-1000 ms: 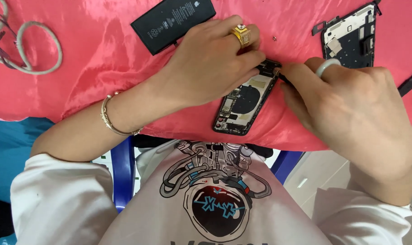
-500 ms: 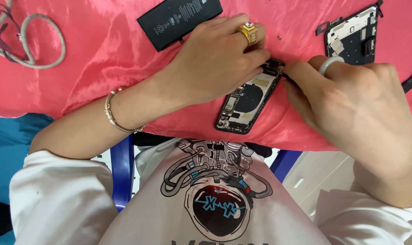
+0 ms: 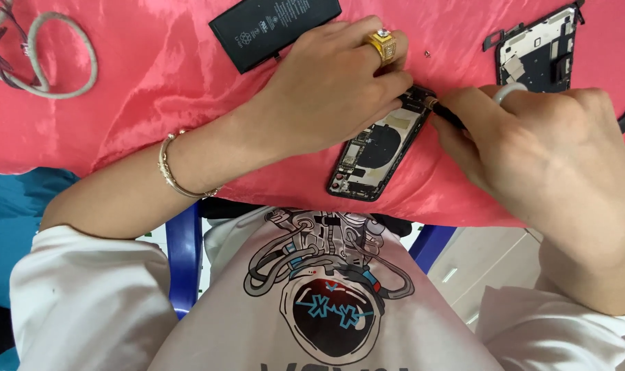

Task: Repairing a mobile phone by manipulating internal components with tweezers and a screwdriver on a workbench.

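**Opened phone pinned on pink cloth, tool tip at its far end**

An opened phone body [image 3: 373,156], black-framed and rectangular, is laid on glossy, wrinkled pink cloth [image 3: 154,89] near the table's near edge, tilted with its far end to the right. Exposed inside: a dark round coil, small metal shields, a circuit board strip along the left side.

The left hand [image 3: 326,89] is pressed on the phone's far end, fingers curled together and bearing down on the frame. 1 chunky gold ring [image 3: 383,45] is worn on it, 1 thin gold bangle [image 3: 171,172] at the wrist.

The right hand [image 3: 546,151] is closed in a pinch around a slim dark tool [image 3: 444,113]; its brass-coloured tip is set against the phone's far right corner. 1 pale band ring [image 3: 508,91] is seen on a finger.

Far left of the hands: a flat black rectangular battery [image 3: 271,27], matte. Far right: a detached screen assembly [image 3: 538,49], back side up, with metal plates. At far left, a looped grey braided cable [image 3: 51,62]. 1 tiny screw [image 3: 427,53] lies on the cloth beside the ring.
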